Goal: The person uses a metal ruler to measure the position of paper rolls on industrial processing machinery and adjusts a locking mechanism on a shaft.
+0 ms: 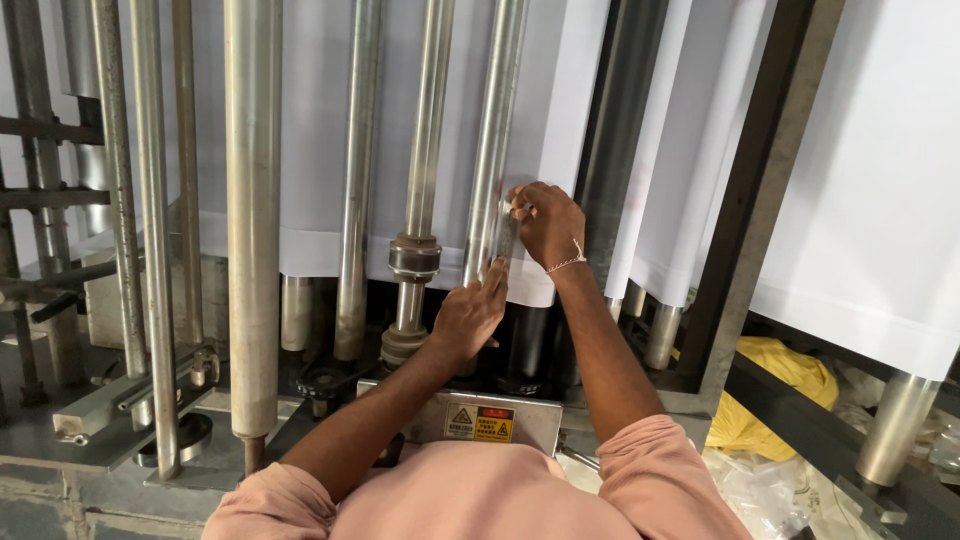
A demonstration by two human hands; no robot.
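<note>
Hands work together on a slim shiny steel roller that stands upright in the middle of the machine, its long axis running from near to far in the picture. Right hand pinches the edge of the white fabric sheet against this roller, higher up. Left hand touches the roller lower, fingers closed on it or on the cloth edge; I cannot tell which. A yellow crumpled plastic bag lies at the right, well apart.

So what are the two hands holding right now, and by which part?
Both pinch the white sheet at the steel roller: the right hand at the sheet's side edge higher up, the left hand near its lower edge.
</note>
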